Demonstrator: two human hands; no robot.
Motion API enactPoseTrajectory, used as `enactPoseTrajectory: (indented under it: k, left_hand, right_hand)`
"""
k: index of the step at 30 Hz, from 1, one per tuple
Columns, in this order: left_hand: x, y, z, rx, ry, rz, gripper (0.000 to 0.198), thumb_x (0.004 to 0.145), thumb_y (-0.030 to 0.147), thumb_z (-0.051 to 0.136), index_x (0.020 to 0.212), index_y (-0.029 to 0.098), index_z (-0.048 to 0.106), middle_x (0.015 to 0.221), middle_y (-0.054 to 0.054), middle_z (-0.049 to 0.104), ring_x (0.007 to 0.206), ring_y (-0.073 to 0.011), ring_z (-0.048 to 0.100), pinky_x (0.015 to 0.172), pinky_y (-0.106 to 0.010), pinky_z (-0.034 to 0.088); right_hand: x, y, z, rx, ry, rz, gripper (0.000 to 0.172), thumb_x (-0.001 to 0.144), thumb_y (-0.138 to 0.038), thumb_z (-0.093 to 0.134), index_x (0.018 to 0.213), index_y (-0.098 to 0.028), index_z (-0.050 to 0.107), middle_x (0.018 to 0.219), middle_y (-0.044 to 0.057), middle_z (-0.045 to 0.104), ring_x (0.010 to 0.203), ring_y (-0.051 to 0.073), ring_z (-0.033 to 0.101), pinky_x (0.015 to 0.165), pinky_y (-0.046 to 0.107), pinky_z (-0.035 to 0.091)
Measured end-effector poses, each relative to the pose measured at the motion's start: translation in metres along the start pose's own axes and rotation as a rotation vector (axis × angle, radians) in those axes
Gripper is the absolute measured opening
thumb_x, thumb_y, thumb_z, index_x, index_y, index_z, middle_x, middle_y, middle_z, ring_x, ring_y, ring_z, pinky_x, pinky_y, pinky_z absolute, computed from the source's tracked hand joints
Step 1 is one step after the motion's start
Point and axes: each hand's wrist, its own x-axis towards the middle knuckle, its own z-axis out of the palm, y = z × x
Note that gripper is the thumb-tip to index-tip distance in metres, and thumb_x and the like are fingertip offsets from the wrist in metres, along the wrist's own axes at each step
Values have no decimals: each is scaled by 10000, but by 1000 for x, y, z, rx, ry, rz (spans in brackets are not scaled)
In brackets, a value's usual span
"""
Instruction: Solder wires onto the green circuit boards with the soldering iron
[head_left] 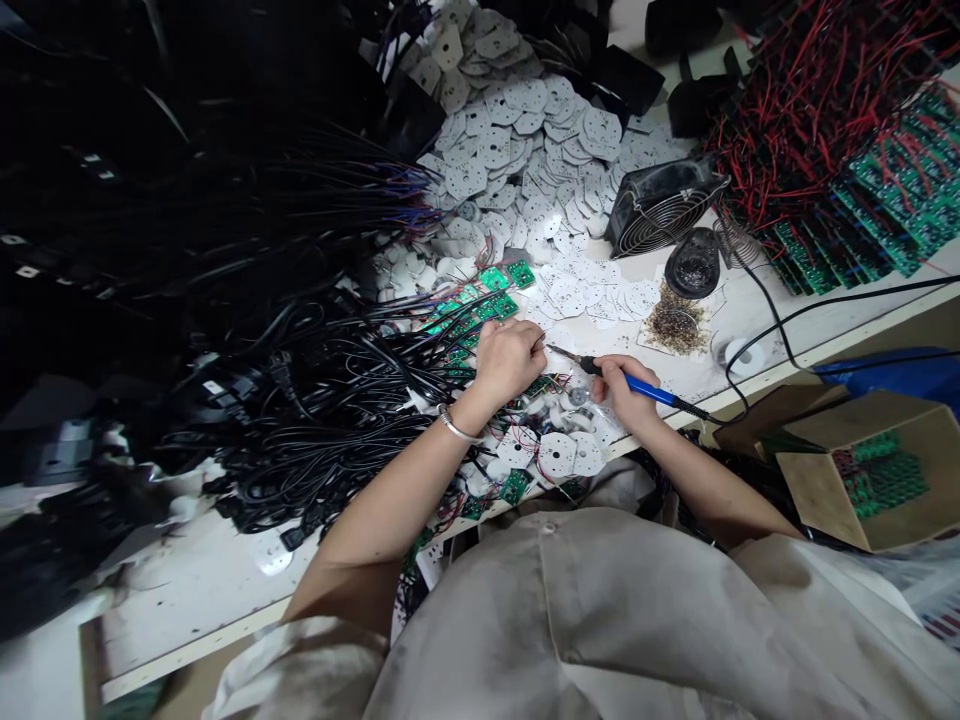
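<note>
My right hand [627, 390] is closed around the blue handle of a soldering iron [649, 389], whose tip points left. Close to that tip, my left hand [511, 356] has its fingers curled in a pinch; whatever lies between them is too small to make out. Several small green circuit boards [495, 303] with thin wires lie just behind the left hand. In front of and between the hands are white discs [556, 453] and small parts with red wires. Black cables [360, 400] run up to the left hand's side.
White plates [525, 130] are heaped at the back. A small fan [660, 208], a dark dish [692, 263] and a residue-covered pad [675, 322] stand to the right. Boards with red wires [795, 140] fill the far right. A cardboard box [810, 490] sits below the table edge.
</note>
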Motion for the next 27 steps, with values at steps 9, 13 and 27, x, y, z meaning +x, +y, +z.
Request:
enactPoseTrajectory:
  k: [9,13,27]
  left_hand:
    - [2,2,-7,-5,-31,-10,161,826,152,533,710,203,632,995,-67,767,987,-266,664,903,-447,400]
    - [3,-1,-6,-17,-3,6,154,816,166,542,688,209,614,1002,-65,771,995,-272,663,897,-446,407]
    - [4,-2,-8,49,-34,70,148,823,159,524,774,191,661,992,-98,756,962,-277,674,881,-413,496]
  right_hand:
    - [-4,-12,-32,4,426,-160,281,879,-473,594,858,-202,665,489,-64,570,380,124,538,446,266,450]
    - [1,-8,-57,-95,573,-162,310,876,-494,579,885,-193,652,486,-69,555,389,122,529,462,265,442]
    - [8,4,-72,-235,599,-134,356,917,-504,518,958,-179,657,520,-61,551,454,138,532,568,300,487]
